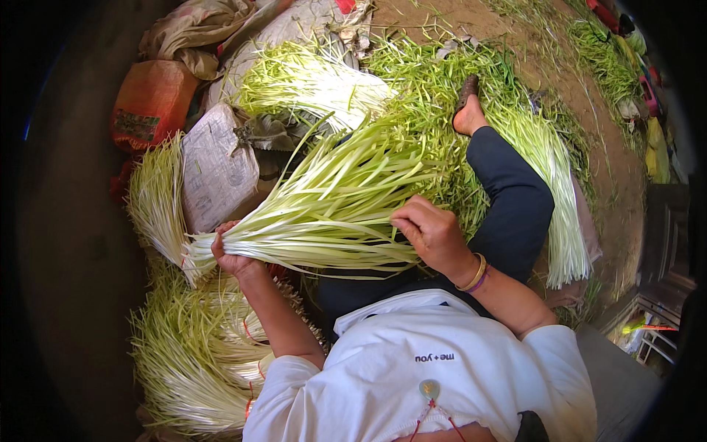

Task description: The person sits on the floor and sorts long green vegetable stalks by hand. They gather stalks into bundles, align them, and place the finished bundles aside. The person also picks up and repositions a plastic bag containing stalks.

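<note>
My left hand (235, 255) grips the white stem end of a bunch of blanched garlic chives (331, 212), whose pale yellow-green leaves fan out to the right across my lap. At the right side of the bunch, my right hand (433, 235) pinches the end of a leaf between thumb and fingers. Below my left arm lie several bundles of chives (193, 353) with red ties. Another pile of chives (326, 83) lies beyond the bunch, and a long one (558, 204) rests to the right of my bent leg.
Loose green leaves (436, 99) cover the ground around my foot. At the left stand a wrapped block (221, 166) and an orange woven sack (154, 99), with crumpled cloth (201, 27) behind. A dark wooden panel (668, 243) is at the far right.
</note>
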The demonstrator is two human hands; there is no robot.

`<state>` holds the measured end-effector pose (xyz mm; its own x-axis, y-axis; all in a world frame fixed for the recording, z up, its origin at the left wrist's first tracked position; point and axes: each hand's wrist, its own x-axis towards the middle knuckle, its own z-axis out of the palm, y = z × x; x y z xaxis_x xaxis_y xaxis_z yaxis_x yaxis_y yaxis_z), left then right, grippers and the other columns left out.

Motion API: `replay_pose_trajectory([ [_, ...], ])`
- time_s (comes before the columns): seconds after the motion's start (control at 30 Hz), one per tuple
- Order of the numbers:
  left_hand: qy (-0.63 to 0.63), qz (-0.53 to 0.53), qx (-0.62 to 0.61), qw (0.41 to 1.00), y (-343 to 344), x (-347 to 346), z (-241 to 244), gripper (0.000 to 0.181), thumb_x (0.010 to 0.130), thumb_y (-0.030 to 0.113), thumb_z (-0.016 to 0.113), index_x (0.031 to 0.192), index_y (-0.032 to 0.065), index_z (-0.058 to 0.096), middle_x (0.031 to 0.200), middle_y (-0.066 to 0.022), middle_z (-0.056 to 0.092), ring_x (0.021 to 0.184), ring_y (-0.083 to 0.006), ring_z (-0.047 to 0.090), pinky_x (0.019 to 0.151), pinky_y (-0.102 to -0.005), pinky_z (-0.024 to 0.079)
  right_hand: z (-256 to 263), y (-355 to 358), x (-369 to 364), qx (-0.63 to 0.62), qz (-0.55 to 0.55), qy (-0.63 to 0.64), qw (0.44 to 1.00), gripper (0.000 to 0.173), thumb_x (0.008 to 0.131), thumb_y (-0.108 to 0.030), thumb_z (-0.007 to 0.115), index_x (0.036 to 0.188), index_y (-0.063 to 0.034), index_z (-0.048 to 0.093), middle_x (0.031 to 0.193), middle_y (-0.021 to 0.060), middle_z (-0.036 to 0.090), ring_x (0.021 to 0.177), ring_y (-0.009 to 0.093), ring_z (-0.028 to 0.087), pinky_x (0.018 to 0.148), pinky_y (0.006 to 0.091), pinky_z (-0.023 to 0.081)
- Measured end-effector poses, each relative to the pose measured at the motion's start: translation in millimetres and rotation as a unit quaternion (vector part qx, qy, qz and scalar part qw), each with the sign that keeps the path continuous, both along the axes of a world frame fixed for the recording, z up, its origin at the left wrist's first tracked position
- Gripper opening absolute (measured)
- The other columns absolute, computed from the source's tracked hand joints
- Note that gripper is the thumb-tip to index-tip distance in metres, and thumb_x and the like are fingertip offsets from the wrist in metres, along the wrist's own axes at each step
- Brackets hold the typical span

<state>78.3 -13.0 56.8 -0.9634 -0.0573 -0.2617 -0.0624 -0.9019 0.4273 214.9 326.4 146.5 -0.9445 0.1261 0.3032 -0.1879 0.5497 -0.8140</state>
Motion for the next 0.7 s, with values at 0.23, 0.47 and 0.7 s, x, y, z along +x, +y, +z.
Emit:
replay_pose_trajectory([
  [0.23,0.028,0.017,0.007,0.999,13.7,-3.8,8.7,0.025,0.062,0.003,0.06,0.084,0.0054,0.049,0.073,-0.006,0.055,0.071,-0.0203,0.051,0.074,-0.0366,0.041,-22.2,66.7,5.3,-0.225,-0.244,-0.06,0.941,0.011,0.087,-0.008,0.054,0.088,0.0,0.06,0.067,-0.0032,0.054,0.055,0.001,0.043,0.05,0.0164,0.035],
  [0.47,0.042,0.01,0.023,0.999,18.6,-2.6,11.2,0.023,0.064,0.003,0.059,0.085,0.0054,0.05,0.074,-0.0069,0.055,0.07,-0.0198,0.052,0.075,-0.0366,0.042,22.5,56.3,-49.1,0.058,-0.037,-0.042,0.997,0.012,0.074,-0.01,0.066,0.084,-0.0046,0.065,0.074,0.0078,0.056,0.063,0.022,0.054,0.058,0.0288,0.042],
  [0.7,0.09,-0.005,0.007,0.996,15.7,-6.1,17.4,0.022,0.067,0.004,0.059,0.087,0.005,0.05,0.074,-0.0062,0.055,0.071,-0.0193,0.053,0.077,-0.0374,0.043,15.7,10.3,-84.0,0.139,0.09,-0.068,0.984,0.011,0.072,-0.015,0.066,0.079,-0.0064,0.065,0.075,0.0068,0.055,0.069,0.023,0.056,0.061,0.0318,0.044],
])
